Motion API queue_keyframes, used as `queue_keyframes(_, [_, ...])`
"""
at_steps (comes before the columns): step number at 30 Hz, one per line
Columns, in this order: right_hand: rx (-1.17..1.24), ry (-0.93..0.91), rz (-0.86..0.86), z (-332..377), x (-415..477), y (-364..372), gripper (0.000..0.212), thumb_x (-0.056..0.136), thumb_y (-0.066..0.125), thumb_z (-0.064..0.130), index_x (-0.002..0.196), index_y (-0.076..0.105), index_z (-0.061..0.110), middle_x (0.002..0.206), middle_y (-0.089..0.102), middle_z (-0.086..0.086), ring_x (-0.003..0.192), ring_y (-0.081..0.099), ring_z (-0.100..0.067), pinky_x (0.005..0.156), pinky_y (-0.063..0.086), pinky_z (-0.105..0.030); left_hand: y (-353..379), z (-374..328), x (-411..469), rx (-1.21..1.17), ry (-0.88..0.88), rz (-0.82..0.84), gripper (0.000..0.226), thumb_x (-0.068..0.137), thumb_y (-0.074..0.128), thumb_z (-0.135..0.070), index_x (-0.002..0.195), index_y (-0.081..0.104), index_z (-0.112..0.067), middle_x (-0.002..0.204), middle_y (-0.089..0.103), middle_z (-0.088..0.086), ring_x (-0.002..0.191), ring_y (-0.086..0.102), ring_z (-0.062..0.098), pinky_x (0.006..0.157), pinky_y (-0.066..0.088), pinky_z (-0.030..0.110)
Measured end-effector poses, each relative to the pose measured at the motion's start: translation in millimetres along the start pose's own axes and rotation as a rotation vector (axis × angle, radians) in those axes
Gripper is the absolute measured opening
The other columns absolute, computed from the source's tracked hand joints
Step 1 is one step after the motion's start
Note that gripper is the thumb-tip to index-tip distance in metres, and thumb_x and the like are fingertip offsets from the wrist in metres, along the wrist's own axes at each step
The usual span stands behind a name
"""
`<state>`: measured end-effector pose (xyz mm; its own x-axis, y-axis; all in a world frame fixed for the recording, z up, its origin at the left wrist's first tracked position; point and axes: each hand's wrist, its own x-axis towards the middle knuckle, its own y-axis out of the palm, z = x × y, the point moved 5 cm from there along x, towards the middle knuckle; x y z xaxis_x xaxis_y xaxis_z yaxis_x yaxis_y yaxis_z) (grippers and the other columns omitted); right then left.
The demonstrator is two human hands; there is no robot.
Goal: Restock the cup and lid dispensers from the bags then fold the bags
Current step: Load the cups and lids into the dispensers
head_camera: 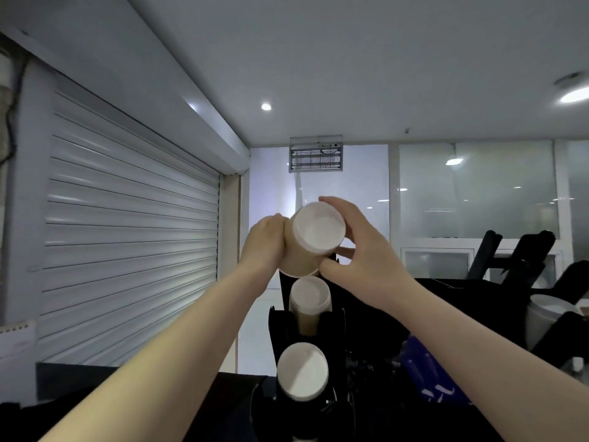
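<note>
- Paper cups, a kraft-brown stack with a white inside, are held up in front of the head camera, tilted so the open mouth of the nearest cup faces the viewer and the far end points down and to the left.
- Its rolled white rim shows as a full ring; the brown wall below it is smooth and unprinted.
- Left hand grips the stack's left side, fingers curled around the brown wall and out of sight behind it.
- Right hand closes on the stack's right side: the fingers arch over the top of the rim and the thumb presses the lower wall near the rim.
- Both bare forearms rise from the bottom corners of the view to meet at the stack.
- Directly below the held stack stands a black cup dispenser, and the stack's lower end sits just above its top edge.
- Two more cup stacks show in the dispenser: a second stack in the middle slot, brown with a white mouth, and a third stack in the lowest slot, nearest the camera.
- A blue packet lies just right of the dispenser, partly behind the right forearm.
- A white roller shutter fills the left side.
</note>
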<state>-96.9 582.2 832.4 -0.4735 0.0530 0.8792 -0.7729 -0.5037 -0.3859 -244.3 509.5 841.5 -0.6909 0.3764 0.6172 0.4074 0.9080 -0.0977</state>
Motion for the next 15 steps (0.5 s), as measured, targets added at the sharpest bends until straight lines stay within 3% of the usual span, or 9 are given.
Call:
queue_keyframes(3, [-0.035,0.085,-0.135,-17,13,-10,0.061,0.064,0.070,0.019,0.115,0.043,0.039,0.105,0.054,0.029,0.100,0.052,0.004,0.076,0.049,-0.017,0,19,-1,0.176,0.097,0.079,0.035,0.092,0.035,-0.013,0.116,0.059,-0.023,0.112,0.059,-0.006,0.101,0.051,0.015,0.084,0.039,0.030])
queue_keyframes(5, [-0.018,0.176,-0.261,-32,25,-18,0.061,0.065,0.074,0.021,0.113,0.042,0.040,0.102,0.053,0.029,0.098,0.053,0.005,0.074,0.046,-0.017,5,40,-6,0.417,0.146,0.198,0.047,0.094,0.035,-0.015,0.139,0.041,-0.027,0.137,0.051,0.000,0.117,0.048,0.016,0.091,0.034,0.026])
queue_keyframes(7, [-0.014,0.208,-0.296,-41,39,-19,0.061,0.069,0.073,0.021,0.115,0.039,0.041,0.101,0.052,0.029,0.098,0.053,0.003,0.070,0.041,-0.015,13,59,-14,0.656,0.169,0.320,0.050,0.099,0.032,-0.025,0.149,0.023,-0.024,0.154,0.029,0.003,0.138,0.030,0.018,0.102,0.025,0.026])
queue_keyframes(10, [-0.091,0.205,-0.210,-49,55,-7,0.064,0.074,0.070,0.023,0.123,0.035,0.043,0.099,0.053,0.022,0.092,0.055,-0.005,0.069,0.041,-0.020,16,71,-18,0.894,0.235,0.402,0.060,0.100,0.028,-0.038,0.152,0.004,-0.020,0.160,0.000,-0.002,0.146,0.005,0.014,0.117,0.003,0.034])
queue_keyframes(15, [-0.266,0.254,-0.100,-62,68,11,0.046,0.079,0.061,0.028,0.121,0.046,0.037,0.098,0.057,0.009,0.083,0.055,-0.012,0.060,0.038,-0.019,13,68,-16,1.023,0.288,0.401,0.065,0.098,0.030,-0.040,0.152,0.002,-0.019,0.160,0.002,-0.001,0.146,0.006,0.015,0.117,0.003,0.041])
